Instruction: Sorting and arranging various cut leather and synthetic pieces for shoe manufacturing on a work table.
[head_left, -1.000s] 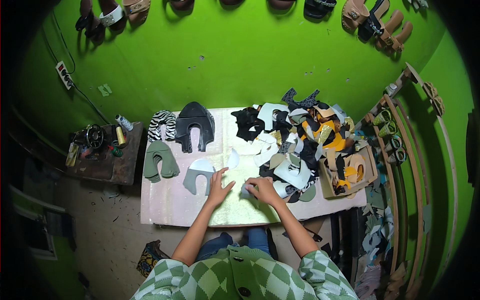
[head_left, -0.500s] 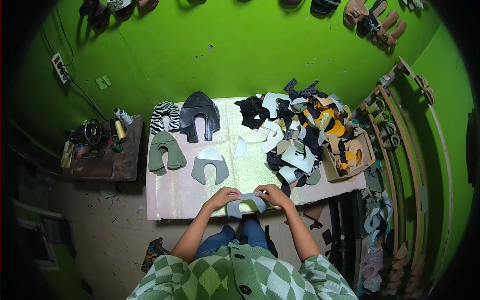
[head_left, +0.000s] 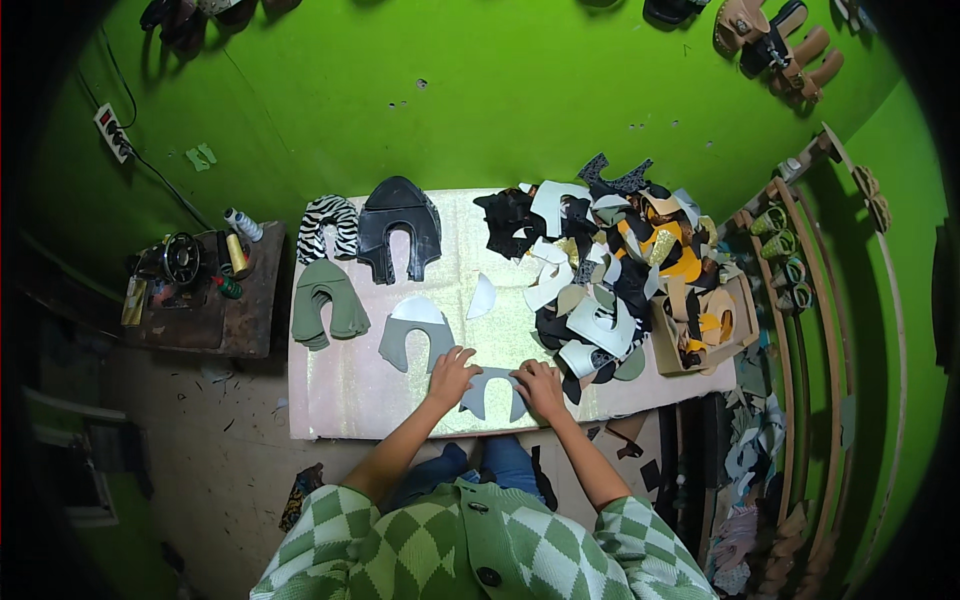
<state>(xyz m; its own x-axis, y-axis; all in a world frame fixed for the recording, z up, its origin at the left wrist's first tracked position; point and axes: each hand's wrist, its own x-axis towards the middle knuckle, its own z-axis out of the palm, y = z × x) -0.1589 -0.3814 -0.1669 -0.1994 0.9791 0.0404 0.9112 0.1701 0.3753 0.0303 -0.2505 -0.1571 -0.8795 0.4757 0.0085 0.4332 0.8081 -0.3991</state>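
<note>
My left hand (head_left: 452, 375) and my right hand (head_left: 541, 385) both rest on a grey U-shaped shoe-upper piece (head_left: 492, 390) lying flat on the pale glittery sheet (head_left: 340, 400) near its front edge. Fingers press on the piece's two sides. Just to the left lies another grey U-shaped piece (head_left: 412, 333) with a white top. A small white curved scrap (head_left: 483, 297) lies behind my hands.
An olive upper (head_left: 327, 301), a zebra-striped stack (head_left: 330, 226) and a black stack (head_left: 399, 226) sit at the left and back. A heap of mixed cut pieces (head_left: 600, 270) and a cardboard box (head_left: 700, 330) fill the right. A dark sewing-machine stand (head_left: 195, 290) is left; shoe racks stand right.
My hands drew the grey piece from the heap's edge toward the front of the sheet, lifted it briefly, and now press it flat there.
</note>
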